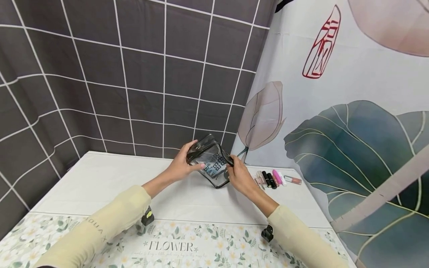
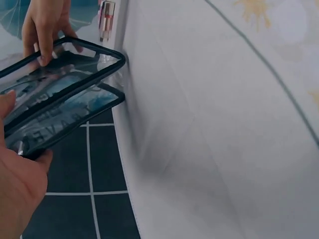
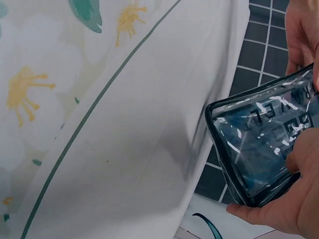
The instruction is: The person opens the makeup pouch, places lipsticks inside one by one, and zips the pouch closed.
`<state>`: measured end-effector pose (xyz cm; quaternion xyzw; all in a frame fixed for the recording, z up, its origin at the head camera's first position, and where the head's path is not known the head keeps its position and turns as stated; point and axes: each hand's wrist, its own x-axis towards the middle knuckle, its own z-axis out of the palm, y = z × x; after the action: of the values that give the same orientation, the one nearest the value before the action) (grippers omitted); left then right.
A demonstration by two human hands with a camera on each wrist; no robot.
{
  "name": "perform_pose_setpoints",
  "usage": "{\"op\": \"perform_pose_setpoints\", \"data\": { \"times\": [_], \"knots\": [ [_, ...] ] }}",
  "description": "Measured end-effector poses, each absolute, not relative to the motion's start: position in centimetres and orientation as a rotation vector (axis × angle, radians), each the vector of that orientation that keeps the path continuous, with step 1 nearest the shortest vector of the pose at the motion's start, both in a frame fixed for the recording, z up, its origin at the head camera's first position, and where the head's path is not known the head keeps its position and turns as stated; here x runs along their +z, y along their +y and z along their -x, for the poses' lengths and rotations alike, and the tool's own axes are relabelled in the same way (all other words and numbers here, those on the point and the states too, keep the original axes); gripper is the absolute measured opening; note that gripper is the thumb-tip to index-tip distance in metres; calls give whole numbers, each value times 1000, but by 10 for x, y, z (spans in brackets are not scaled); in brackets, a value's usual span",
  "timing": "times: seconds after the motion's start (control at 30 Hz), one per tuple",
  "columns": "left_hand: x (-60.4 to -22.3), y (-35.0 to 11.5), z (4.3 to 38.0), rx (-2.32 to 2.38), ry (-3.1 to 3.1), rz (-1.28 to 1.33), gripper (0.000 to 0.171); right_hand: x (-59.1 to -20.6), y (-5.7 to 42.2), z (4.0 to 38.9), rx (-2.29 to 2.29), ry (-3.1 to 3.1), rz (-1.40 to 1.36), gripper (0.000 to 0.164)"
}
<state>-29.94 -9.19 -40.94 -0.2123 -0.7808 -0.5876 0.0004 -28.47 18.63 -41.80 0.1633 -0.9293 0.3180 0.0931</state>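
Note:
Both hands hold a clear zip pouch with black edging and dark lettering point(image 1: 212, 158), tilted above the white part of the table. My left hand point(image 1: 181, 164) grips its left end, thumb over the front face. At the other end, my right hand point(image 1: 238, 174) pinches the black-trimmed edge. Seen from the left wrist, the pouch point(image 2: 65, 97) has its two black-rimmed sides spread apart near the right hand point(image 2: 46, 22). In the right wrist view, the thumb of the right hand point(image 3: 286, 196) lies over the transparent face point(image 3: 259, 144).
Right of the pouch lie several small cosmetics: black tubes point(image 1: 269, 180), a bright pink tube point(image 1: 276, 176) and a lip gloss point(image 1: 293, 180). A floral mat point(image 1: 201, 238) covers the table's near side. Dark gridded cloth point(image 1: 144, 74) hangs behind, and a leaf-patterned curtain point(image 1: 355, 149) at right.

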Motion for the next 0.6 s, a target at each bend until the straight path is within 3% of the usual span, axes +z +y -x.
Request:
{"op": "perform_pose_setpoints", "data": {
  "times": [0.33,0.6],
  "knots": [
    [-395,-92,302,-1747,-2424,673,97,-417,185,285,1010,-2796,-461,54],
    [-386,-85,300,-1664,-2468,653,97,-388,180,283,973,-2779,-408,89]
  ]
}}
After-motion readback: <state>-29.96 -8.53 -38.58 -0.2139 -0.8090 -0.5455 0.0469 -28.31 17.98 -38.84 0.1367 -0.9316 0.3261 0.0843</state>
